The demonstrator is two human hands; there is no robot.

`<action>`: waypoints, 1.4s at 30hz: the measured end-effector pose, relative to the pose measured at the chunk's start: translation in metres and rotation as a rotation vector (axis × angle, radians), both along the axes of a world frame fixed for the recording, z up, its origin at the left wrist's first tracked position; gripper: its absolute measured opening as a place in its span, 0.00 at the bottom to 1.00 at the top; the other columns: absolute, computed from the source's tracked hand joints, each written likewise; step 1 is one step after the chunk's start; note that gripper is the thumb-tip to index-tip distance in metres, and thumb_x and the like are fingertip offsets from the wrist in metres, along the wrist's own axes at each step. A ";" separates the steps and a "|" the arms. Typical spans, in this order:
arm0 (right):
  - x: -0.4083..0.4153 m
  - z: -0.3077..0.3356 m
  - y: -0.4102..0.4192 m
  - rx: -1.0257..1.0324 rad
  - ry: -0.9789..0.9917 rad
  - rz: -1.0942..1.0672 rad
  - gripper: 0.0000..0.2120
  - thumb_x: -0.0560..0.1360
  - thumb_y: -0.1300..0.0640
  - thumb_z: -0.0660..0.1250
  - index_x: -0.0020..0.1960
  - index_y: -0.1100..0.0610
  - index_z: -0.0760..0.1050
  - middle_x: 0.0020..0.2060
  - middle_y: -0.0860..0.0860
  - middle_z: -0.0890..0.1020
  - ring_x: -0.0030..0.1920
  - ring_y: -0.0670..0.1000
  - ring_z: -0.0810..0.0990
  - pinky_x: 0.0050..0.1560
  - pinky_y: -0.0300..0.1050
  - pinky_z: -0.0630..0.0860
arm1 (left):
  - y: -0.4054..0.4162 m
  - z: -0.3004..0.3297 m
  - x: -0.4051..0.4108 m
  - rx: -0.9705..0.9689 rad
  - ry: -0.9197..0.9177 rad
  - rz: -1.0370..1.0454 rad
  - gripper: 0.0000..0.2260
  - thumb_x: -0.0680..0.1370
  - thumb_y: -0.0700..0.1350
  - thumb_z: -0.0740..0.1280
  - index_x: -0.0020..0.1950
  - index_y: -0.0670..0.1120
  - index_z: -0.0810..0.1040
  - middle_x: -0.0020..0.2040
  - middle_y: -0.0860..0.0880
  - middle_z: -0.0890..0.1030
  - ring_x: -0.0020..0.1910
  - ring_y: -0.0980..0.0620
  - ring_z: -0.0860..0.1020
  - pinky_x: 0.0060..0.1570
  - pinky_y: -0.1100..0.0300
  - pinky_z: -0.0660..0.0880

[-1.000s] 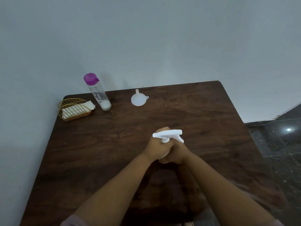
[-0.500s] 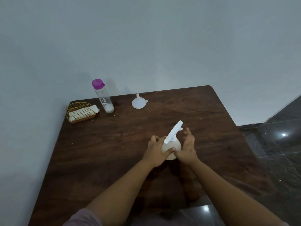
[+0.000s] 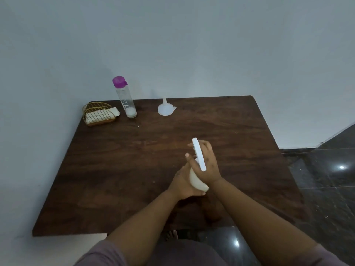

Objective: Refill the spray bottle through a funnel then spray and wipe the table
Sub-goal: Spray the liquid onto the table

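While your left hand [image 3: 184, 184] is gripping the cream plastic spray bottle [image 3: 196, 181] near mid-table | your right hand [image 3: 208, 163] is curling round its white trigger head [image 3: 199, 154] | risk: bottle is tilting, may slip or spill when head is coming off | white plastic funnel [image 3: 165, 109] well apart.

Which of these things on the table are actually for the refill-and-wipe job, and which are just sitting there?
For the job:
- spray bottle, gripped by left hand and right hand
- funnel
- purple-capped bottle
- folded cloth
- table

Just sitting there:
- gold wire basket around the cloth
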State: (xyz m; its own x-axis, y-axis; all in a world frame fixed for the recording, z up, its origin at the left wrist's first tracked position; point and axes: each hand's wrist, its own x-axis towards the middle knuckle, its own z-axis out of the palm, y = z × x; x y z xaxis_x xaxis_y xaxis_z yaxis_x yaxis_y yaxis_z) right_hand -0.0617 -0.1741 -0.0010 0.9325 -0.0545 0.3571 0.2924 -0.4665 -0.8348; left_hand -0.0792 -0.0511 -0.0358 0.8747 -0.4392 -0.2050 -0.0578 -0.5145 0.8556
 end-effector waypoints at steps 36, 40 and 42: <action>-0.082 0.002 -0.048 -0.030 0.928 -0.205 0.22 0.65 0.45 0.77 0.49 0.55 0.70 0.47 0.51 0.79 0.47 0.52 0.80 0.51 0.47 0.78 | -0.070 -0.008 -0.144 -0.193 0.557 0.153 0.39 0.58 0.54 0.82 0.67 0.58 0.72 0.61 0.58 0.78 0.61 0.55 0.75 0.60 0.50 0.77; -0.090 0.004 -0.060 -0.008 0.936 -0.248 0.23 0.67 0.48 0.77 0.51 0.55 0.68 0.46 0.51 0.77 0.48 0.51 0.77 0.51 0.46 0.77 | -0.083 -0.008 -0.148 -0.179 0.556 0.123 0.39 0.58 0.54 0.82 0.67 0.58 0.72 0.61 0.58 0.78 0.61 0.55 0.75 0.60 0.51 0.77; -0.093 0.003 -0.066 0.012 0.941 -0.223 0.25 0.65 0.46 0.78 0.53 0.59 0.73 0.44 0.52 0.80 0.44 0.50 0.81 0.52 0.48 0.80 | -0.086 -0.008 -0.149 -0.177 0.564 0.102 0.37 0.60 0.53 0.82 0.67 0.58 0.72 0.61 0.58 0.78 0.61 0.56 0.75 0.60 0.52 0.77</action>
